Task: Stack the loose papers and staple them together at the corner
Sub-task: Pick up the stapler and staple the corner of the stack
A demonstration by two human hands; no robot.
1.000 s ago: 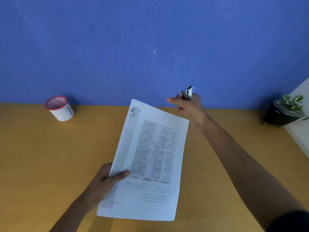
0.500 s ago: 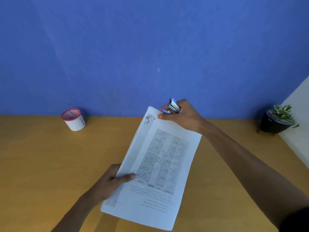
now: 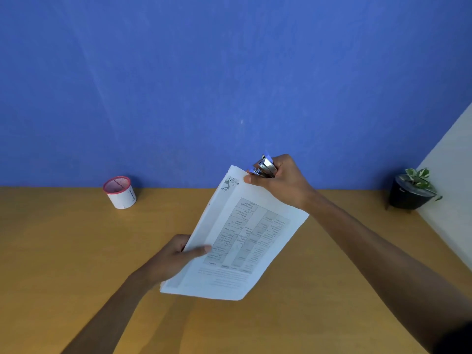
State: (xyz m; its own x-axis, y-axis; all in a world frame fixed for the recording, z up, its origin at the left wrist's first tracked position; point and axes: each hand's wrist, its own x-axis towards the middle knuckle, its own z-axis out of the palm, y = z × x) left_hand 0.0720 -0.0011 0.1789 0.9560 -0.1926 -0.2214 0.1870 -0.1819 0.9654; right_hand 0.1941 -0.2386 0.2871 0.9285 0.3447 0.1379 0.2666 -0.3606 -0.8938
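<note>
Beyond both my hands a blue wall (image 3: 229,72) fills the upper view, and under them runs the wooden desk (image 3: 63,264). Between my hands I hold the stack of papers (image 3: 242,241) lifted off the desk and tilted, its top sheet printed with a table that reads upside down to me (the small print is too blurred to make out). My right hand (image 3: 283,182) is at the far corner of the stack, fingers curled tight around the stapler (image 3: 264,166), whose metal nose pokes out above my knuckles right at the paper's edge; whether its mouth is around the corner I cannot tell. My left hand (image 3: 176,256) pinches the near left edge, thumb on top of the sheet, fingers underneath. Well off to the right of my right hand sits a small plant in a black pot (image 3: 408,192). Out to the left of my left hand, near the wall, stands a white cup with a red rim (image 3: 120,192).
</note>
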